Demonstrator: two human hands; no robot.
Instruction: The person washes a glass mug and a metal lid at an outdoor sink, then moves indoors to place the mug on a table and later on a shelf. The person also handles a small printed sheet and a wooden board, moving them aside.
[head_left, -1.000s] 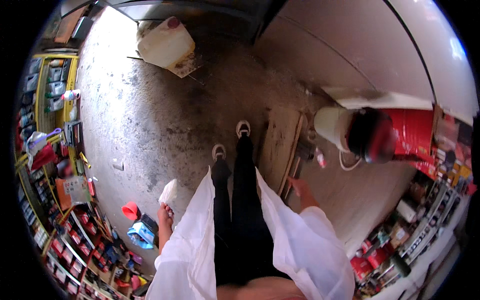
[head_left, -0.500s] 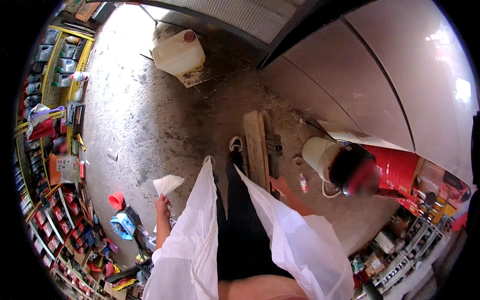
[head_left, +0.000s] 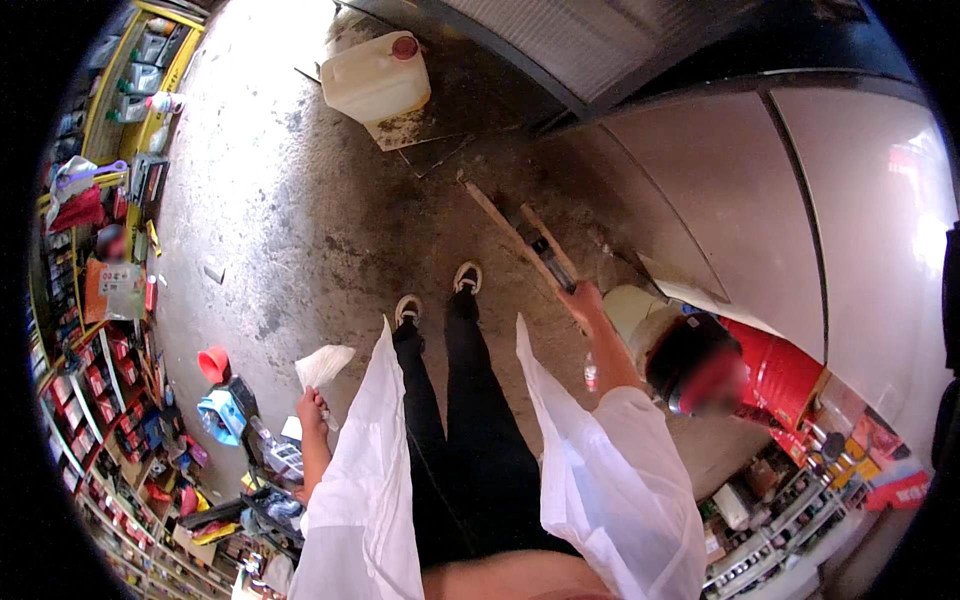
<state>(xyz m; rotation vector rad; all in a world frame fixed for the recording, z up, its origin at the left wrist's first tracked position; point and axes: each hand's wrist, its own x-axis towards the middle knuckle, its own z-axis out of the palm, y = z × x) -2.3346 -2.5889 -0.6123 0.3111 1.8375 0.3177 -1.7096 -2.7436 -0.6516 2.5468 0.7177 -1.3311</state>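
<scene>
My left hand (head_left: 312, 410) is closed round the narrow end of a white, pleated fan-shaped thing (head_left: 325, 367). It spreads out above the fist, over the floor. On the other side, my right hand (head_left: 585, 300) grips the near end of a narrow wooden bench (head_left: 510, 230). The bench is tipped so that its plank shows edge-on, with a second wooden piece and a dark part beside it. My fingers partly cover its near end. A pale bucket (head_left: 634, 312) stands just right of that hand, and a small bottle (head_left: 590, 372) is below it.
A large whitish jerrycan (head_left: 372, 80) with a dark red cap sits ahead on the concrete floor. Shelves with bottles and boxes (head_left: 110, 370) line the left side. Blue and red containers (head_left: 222, 415) stand by my left arm. A pale panelled surface (head_left: 730, 190) borders the right.
My right hand has moved forward and taken hold of the bench, which has turned from lying broad side up to slanting edge-on. My left hand still holds the white fan-shaped thing.
</scene>
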